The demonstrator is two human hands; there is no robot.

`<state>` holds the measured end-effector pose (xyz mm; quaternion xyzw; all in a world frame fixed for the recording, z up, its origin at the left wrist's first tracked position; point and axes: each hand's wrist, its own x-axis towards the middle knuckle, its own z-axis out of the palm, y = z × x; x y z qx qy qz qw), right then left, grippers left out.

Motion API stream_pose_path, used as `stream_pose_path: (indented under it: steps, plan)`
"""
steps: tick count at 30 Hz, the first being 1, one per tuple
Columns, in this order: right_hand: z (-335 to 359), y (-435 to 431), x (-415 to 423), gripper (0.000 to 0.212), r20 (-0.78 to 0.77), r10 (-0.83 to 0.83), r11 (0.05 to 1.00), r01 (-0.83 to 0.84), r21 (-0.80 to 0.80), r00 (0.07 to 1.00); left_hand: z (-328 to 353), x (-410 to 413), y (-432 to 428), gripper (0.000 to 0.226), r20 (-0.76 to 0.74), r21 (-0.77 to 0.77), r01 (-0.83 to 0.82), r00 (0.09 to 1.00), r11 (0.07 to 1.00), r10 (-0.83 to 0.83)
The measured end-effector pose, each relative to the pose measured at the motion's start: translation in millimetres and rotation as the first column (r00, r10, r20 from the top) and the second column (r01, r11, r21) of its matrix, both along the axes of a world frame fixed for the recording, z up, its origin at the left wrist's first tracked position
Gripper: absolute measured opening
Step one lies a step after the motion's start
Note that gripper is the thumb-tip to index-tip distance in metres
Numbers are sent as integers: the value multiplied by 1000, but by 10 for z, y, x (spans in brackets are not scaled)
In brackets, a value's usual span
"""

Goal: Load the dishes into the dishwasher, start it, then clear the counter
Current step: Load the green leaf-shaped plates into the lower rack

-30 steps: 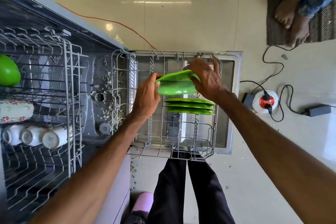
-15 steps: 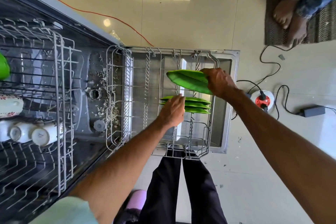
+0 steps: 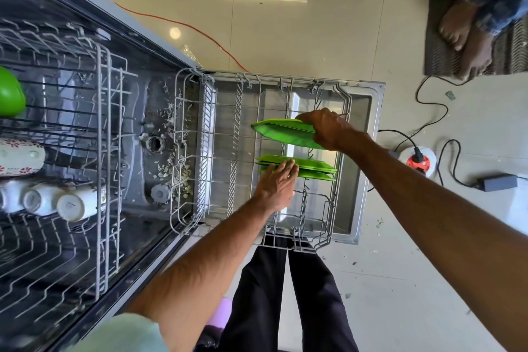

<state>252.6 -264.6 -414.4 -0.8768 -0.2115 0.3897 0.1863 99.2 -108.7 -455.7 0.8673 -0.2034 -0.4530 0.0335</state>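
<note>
The left hand is letting go of the green plate. It is leaving the plate's 9 o'clock rim and dropping toward 5 o'clock onto the racked plates. Its fingers are now lying straight across the 9 o'clock ends of those plates. The right hand is carrying the green plate alone. It is sliding from the rim at 1 o'clock round to the 3 o'clock edge and gripping there. The green plate is turning from a nearly level pose, underside up, into a tilt that shows its thin edge. It is hanging at 12 o'clock of the racked plates, apart from them.
</note>
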Motion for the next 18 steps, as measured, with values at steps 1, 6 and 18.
stream_pose_path:
  steps: [1, 6, 18]
  plan:
    - [-20, 13, -10, 67, -16, 5, 1000, -5, 4, 1000, 13, -14, 4, 78, -6, 2, -2, 1000, 1000, 2]
    - [-90, 25, -102, 63, -77, 13, 1000, -14, -10, 997, 37, -13, 7, 78, -3, 0, -21, 1000, 1000, 21]
    - [-357, 25, -323, 68, -107, -11, 999, 7, -44, 994, 26, 0, 19, 77, -30, -1, -29, 999, 1000, 29]
